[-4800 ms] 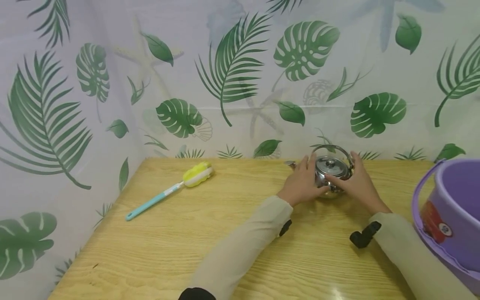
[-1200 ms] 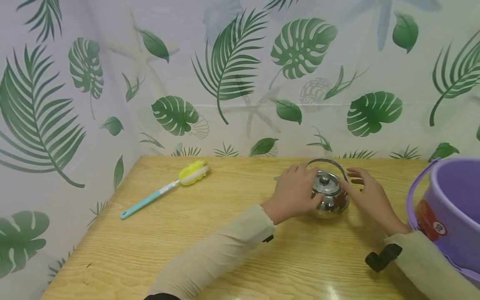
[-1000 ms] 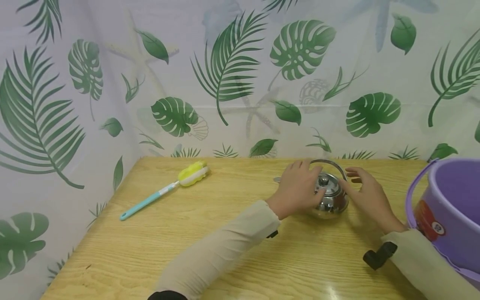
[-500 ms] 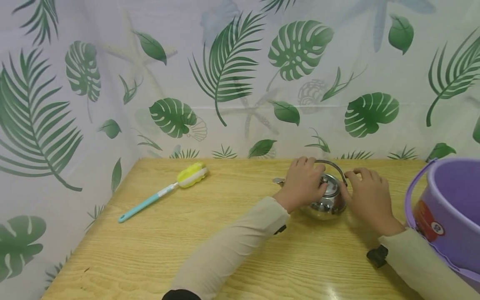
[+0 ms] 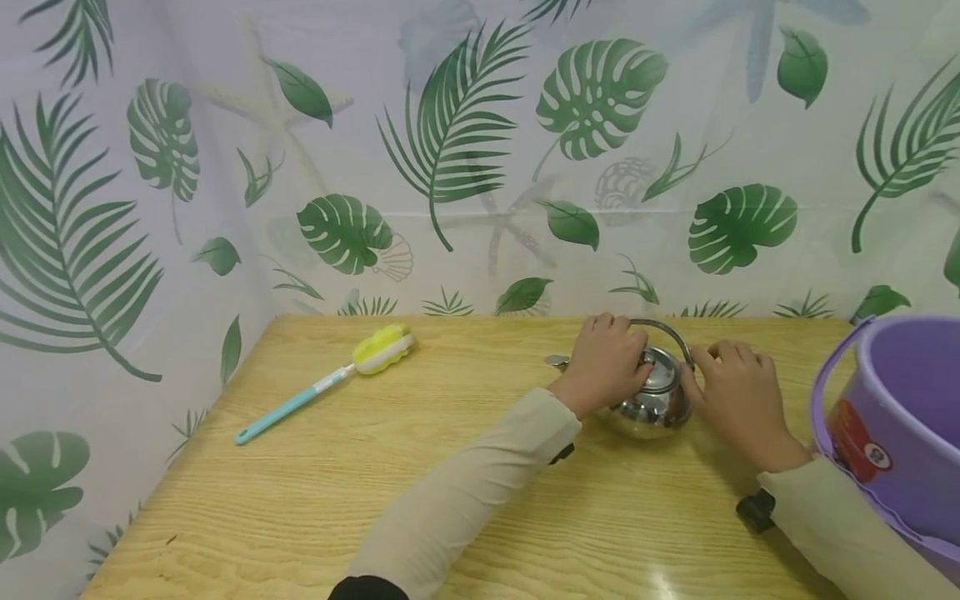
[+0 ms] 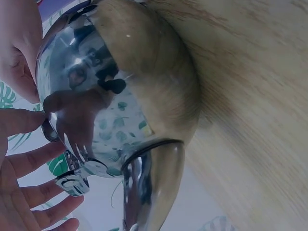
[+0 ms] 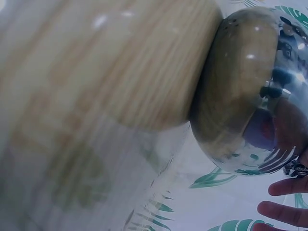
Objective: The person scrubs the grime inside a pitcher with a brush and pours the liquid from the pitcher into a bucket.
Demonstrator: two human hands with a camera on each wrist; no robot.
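Note:
A small shiny steel teapot (image 5: 648,414) with an arched handle (image 5: 670,329) stands on the table in the head view, its spout (image 6: 144,192) pointing left. Over its lid (image 5: 664,375) bends my left hand (image 5: 604,367). In the left wrist view the thumb and forefinger are at the lid's knob (image 6: 49,131), the other fingers stretched beyond it. On the other side my right hand (image 5: 738,404) pinches the handle's right end between thumb and forefinger. The right wrist view shows several of its fingers (image 7: 284,211) beside the pot's body; its thumb is hidden there.
A purple bucket (image 5: 892,400) with a red label stands at the right, close to the right forearm. At the left lies a sponge brush (image 5: 326,383) with a yellow-white head and blue handle. A leaf-printed sheet (image 5: 480,167) rises behind the wooden table (image 5: 300,517).
The teapot has come nearer to me since the earliest frame. My left hand has moved from its side onto the lid's knob, and the right fingers have closed in at the handle's end.

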